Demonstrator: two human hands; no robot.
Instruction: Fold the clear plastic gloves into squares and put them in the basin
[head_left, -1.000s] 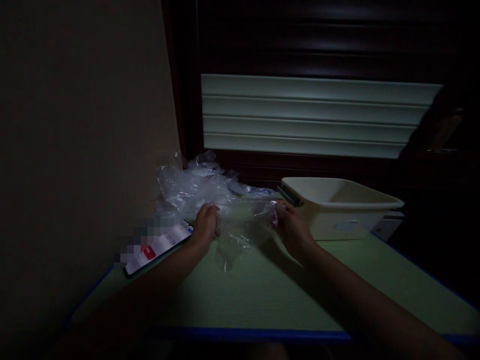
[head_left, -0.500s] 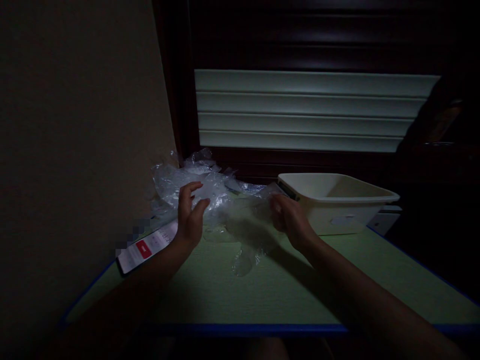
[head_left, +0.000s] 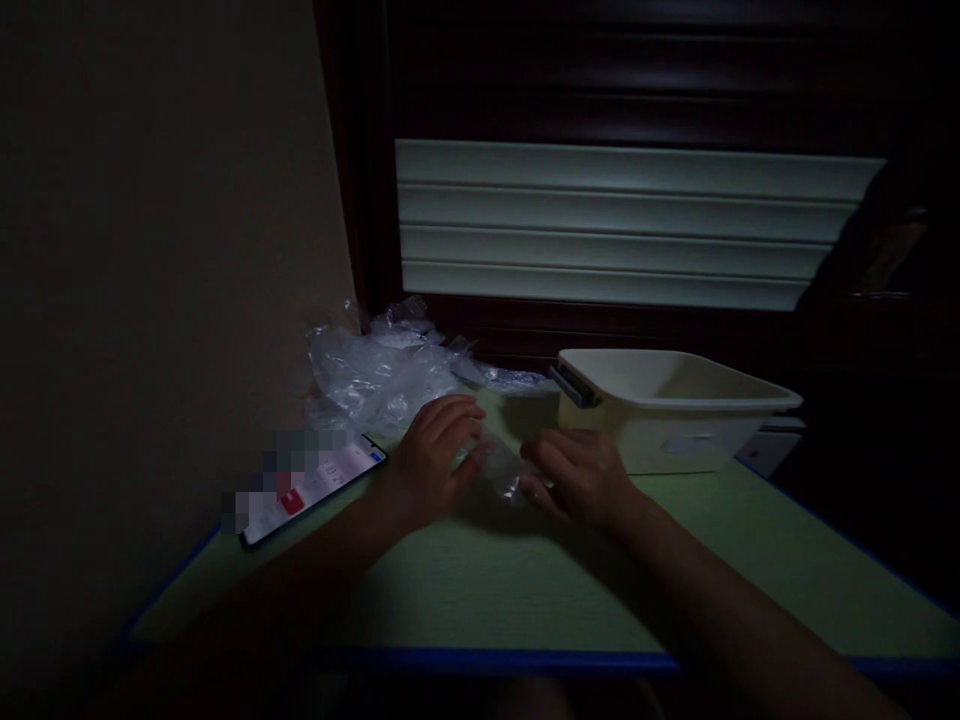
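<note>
A small crumpled clear plastic bag (head_left: 504, 472) is stretched between my two hands, just above the green table. My left hand (head_left: 439, 458) curls its fingers and thumb around the bag's left end. The other end is pinched by my right hand (head_left: 576, 474), whose knuckles face up. Part of the bag is hidden behind the fingers of both hands, and the dim light blurs its edges.
A heap of clear plastic bags (head_left: 375, 370) lies at the back left against the wall. A phone (head_left: 322, 492) with a lit screen rests near my left forearm. At the back right stands a cream plastic bin (head_left: 675, 435). Blue trim (head_left: 480, 660) edges the table (head_left: 465, 600).
My left hand has moved right from the heap and closed on the bag. The bag, spread out and hanging from my right hand before, is now bunched between both hands.
</note>
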